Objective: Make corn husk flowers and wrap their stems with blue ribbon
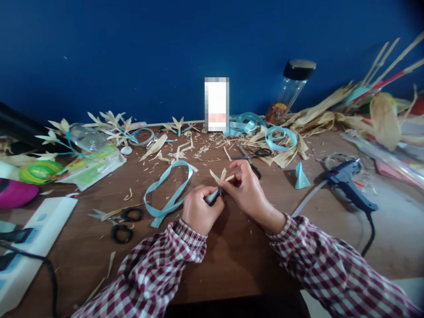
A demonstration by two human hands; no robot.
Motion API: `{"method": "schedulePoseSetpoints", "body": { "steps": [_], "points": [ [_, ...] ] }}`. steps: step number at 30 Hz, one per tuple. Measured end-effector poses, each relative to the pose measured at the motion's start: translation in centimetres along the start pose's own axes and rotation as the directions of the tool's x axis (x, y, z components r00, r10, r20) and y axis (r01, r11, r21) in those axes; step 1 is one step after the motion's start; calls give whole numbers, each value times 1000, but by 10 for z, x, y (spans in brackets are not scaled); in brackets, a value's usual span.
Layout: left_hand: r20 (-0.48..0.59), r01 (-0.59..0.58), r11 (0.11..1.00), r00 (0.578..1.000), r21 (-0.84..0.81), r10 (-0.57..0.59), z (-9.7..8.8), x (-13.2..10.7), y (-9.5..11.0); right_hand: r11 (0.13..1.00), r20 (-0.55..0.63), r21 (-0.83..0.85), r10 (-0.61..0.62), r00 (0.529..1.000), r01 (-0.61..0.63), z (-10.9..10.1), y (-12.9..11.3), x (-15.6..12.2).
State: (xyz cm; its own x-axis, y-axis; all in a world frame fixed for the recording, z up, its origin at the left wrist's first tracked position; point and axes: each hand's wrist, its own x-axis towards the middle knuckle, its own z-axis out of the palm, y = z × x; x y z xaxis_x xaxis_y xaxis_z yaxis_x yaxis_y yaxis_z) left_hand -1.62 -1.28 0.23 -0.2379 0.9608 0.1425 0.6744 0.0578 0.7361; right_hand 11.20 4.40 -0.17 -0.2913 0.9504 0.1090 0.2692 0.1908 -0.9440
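My left hand (199, 210) is closed around a thin stem wrapped in light blue ribbon (213, 196), above the middle of the brown table (232, 256). My right hand (247, 190) pinches the pale corn-husk petals (221, 176) at the stem's tip. A long loop of the light blue ribbon (170, 187) trails left from my left hand onto the table. Both sleeves are red and white plaid.
Black-handled scissors (122, 222) lie front left, another pair (253, 157) lies just behind my hands. A blue glue gun (349, 182) sits right, beside a small blue cone (301, 177). Finished husk flowers (111, 121), ribbon rolls (281, 137), a jar (289, 90) and husks line the wall. A white power strip (29, 240) lies far left.
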Motion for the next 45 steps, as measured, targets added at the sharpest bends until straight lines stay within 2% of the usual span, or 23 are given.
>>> {"method": "schedulePoseSetpoints", "body": {
  "steps": [5, 12, 22, 28, 32, 37, 39, 42, 45],
  "points": [
    [-29, -11, 998, 1000, 62, 13, 1, 0, 0, 1000, -29, 1, -1, 1000, 1, 5, -1, -2],
    [-49, 71, 995, 997, 75, -67, 2, 1, -5, 1000, -41, 13, 2, 999, -1, 6, -1, -3],
    [-120, -96, 963, 984, 253, 130, 7, -2, -2, 998, -68, 57, 7, 998, -3, 9, -1, -4],
    [-133, -81, 895, 979, 439, 155, 9, -3, -1, 993, -107, 110, 48, 993, -36, 12, -2, -3],
    [-151, -57, 877, 978, 478, 146, 10, 0, 2, 993, -130, 110, 45, 990, -30, 15, -4, -5],
    [-166, -39, 910, 979, 414, 118, 11, 4, 1, 992, -142, 127, 32, 989, -13, 18, 1, -5],
    [-172, -20, 939, 982, 344, 84, 9, 5, -1, 986, -109, 163, 39, 993, -21, 18, 5, -3],
    [-134, 36, 988, 991, 150, -16, 3, 8, -3, 954, 14, 292, 69, 997, -70, 15, 5, 0],
    [-28, 156, 984, 987, -82, -159, -5, 10, -3, 870, 203, 461, 90, 975, -177, 9, 1, 3]
  ]
}}
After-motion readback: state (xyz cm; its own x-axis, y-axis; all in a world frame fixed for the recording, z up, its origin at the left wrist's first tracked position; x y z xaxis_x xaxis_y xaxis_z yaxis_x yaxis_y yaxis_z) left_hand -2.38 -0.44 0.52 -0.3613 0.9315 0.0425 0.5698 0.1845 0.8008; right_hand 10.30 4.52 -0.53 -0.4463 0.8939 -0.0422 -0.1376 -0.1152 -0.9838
